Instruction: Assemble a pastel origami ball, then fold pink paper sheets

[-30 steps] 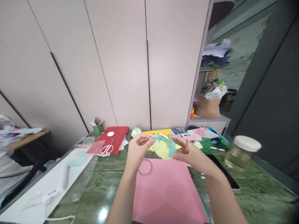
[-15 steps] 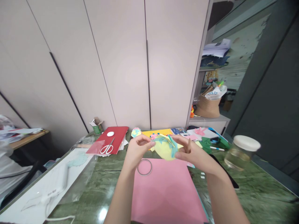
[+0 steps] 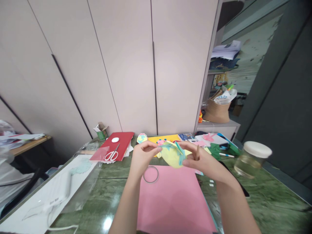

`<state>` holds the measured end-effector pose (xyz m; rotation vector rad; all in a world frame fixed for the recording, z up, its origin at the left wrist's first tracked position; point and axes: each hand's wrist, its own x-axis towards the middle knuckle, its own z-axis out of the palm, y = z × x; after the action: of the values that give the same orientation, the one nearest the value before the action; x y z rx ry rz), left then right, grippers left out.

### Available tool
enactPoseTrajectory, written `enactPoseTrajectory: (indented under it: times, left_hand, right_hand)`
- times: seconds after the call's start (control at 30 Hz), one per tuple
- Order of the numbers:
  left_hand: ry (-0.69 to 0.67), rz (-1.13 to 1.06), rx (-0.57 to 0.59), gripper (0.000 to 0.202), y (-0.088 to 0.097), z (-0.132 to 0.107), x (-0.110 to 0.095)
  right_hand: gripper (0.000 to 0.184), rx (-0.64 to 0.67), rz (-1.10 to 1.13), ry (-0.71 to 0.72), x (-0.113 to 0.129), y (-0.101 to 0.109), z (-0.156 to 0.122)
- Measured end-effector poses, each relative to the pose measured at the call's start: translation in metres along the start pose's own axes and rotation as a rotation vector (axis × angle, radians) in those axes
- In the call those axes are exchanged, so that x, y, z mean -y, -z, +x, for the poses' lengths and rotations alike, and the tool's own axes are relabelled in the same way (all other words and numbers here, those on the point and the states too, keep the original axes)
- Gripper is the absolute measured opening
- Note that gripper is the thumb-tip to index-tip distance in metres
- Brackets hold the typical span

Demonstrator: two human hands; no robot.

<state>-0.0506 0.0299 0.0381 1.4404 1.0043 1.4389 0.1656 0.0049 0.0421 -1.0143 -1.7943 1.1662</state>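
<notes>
A yellow paper piece with teal paper strips (image 3: 172,156) is held up in the air between both hands. My left hand (image 3: 144,156) pinches its left edge between thumb and fingertips. On the other side, my right hand (image 3: 197,158) grips the teal-edged right part, thumb below and index finger above. A thin tan stick-like thing (image 3: 197,152) also shows among the right fingers. Below the hands lies a pink sheet (image 3: 170,198), with a thin grey ring (image 3: 150,174) on its upper left corner.
White-handled scissors (image 3: 112,155) lie on a red folder (image 3: 124,138) at left. A lidded jar of liquid (image 3: 252,159) stands at right, near a dark flat object (image 3: 240,185). Green paper (image 3: 214,151) and a yellow sheet (image 3: 156,139) lie behind. A white device (image 3: 60,188) with a cable sits left.
Hardly anything differs. The yellow paper piece sags or tilts very slightly; both hands keep their hold in nearly the same place.
</notes>
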Motion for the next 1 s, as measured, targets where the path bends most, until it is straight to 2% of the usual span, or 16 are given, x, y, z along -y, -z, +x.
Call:
enactPoseTrajectory:
  times: [0.13,0.3,0.53,0.67,1.0]
  left_hand:
    - [-0.015,0.075,-0.048,0.012,-0.0026,-0.0013,0.0003]
    - [-0.010,0.141,-0.016,0.012,-0.0030,-0.0040,-0.0025]
    - [-0.008,0.067,0.041,0.018,0.0004,-0.0023,-0.0034]
    - [-0.008,0.078,0.032,0.015,0.0006,-0.0008,-0.0008]
    - [-0.003,0.140,0.098,0.013,0.0012,-0.0051,-0.0088]
  right_hand:
    - [0.049,-0.010,-0.009,-0.003,-0.0005,0.0000,0.0008]
    - [0.049,-0.033,-0.008,-0.027,-0.0029,0.0010,0.0003]
    - [0.053,-0.093,0.037,-0.066,-0.0029,0.0037,-0.0019]
    - [0.052,-0.084,0.010,-0.052,-0.0034,0.0039,-0.0016]
    - [0.046,-0.042,-0.031,-0.033,-0.0011,0.0046,-0.0016]
